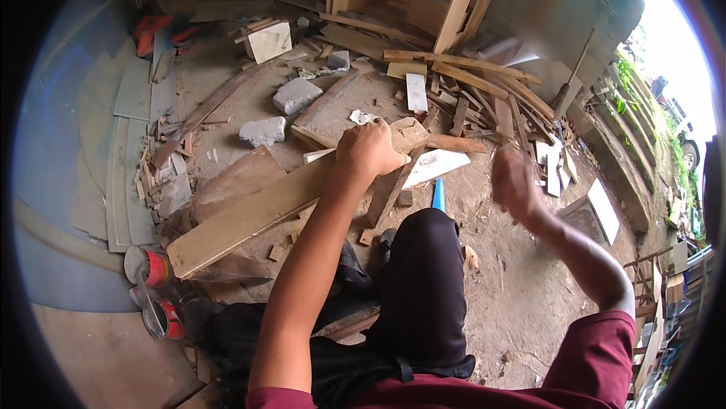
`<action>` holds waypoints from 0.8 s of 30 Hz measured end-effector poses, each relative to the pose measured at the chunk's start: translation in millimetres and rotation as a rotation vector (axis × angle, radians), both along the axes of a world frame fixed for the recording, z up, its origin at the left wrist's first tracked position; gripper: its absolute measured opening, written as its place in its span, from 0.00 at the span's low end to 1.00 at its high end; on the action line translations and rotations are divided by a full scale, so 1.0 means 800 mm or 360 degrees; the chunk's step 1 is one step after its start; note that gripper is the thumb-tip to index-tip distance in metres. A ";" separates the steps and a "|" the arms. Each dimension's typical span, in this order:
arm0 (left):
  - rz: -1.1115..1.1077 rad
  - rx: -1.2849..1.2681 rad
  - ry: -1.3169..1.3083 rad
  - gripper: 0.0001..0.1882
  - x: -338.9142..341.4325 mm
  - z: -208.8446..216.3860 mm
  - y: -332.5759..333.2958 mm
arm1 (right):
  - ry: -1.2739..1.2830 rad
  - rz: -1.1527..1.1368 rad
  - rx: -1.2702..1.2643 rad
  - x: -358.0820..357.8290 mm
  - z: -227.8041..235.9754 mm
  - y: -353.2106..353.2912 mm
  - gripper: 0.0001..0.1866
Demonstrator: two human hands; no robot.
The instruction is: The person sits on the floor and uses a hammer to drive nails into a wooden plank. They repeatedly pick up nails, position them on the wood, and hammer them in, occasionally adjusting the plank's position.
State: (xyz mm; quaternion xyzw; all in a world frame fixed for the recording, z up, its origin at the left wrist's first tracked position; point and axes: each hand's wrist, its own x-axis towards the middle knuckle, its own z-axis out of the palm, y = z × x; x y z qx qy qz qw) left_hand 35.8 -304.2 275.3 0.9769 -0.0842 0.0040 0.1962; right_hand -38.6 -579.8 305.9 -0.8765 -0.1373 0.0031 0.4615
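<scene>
A long wooden plank point(246, 216) lies aslant in front of me, its near end low on the left. My left hand point(370, 150) is closed over it near its far end, thumb toward the right. Beneath that end stands a darker piece of wood point(387, 196). My right hand point(516, 186) is raised to the right of the plank, apart from it. It is curled like a fist and smeared by motion; what it holds, if anything, I cannot make out. A blue tapered object point(439, 194) shows beyond my knee, partly hidden by it.
Wood offcuts point(484, 95) are heaped at the far right. Stone blocks point(297, 96) and a white-faced box point(269, 41) lie farther off. Two red cans point(158, 267) stand at the left, near grey sheets point(132, 159). A white-topped board point(603, 211) leans at the right.
</scene>
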 end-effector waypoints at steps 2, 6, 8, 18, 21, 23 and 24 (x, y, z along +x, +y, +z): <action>0.0010 0.0019 -0.0002 0.33 0.001 -0.004 0.009 | 0.1054 -0.0217 0.0109 -0.016 -0.009 0.014 0.28; 0.0015 0.0013 0.0006 0.33 -0.001 -0.002 0.007 | 0.1182 -0.0466 0.0569 -0.010 -0.013 -0.010 0.27; 0.0026 0.0028 -0.0033 0.35 0.001 -0.005 0.010 | 0.1005 -0.0438 0.0713 -0.007 -0.004 -0.011 0.27; 0.0007 0.0071 0.0045 0.31 0.004 0.002 0.010 | 0.0915 -0.0055 0.0040 -0.018 0.014 0.012 0.27; 0.0038 0.0059 0.0042 0.32 0.002 0.002 0.009 | 0.0573 -0.0051 0.0564 -0.006 0.053 0.019 0.29; 0.0032 0.0065 0.0118 0.33 0.001 0.006 0.014 | 0.0195 0.0059 0.0875 0.001 0.083 0.032 0.29; 0.0030 0.0060 0.0102 0.33 0.000 0.002 0.014 | 0.0006 0.0134 0.1035 0.007 0.092 0.035 0.29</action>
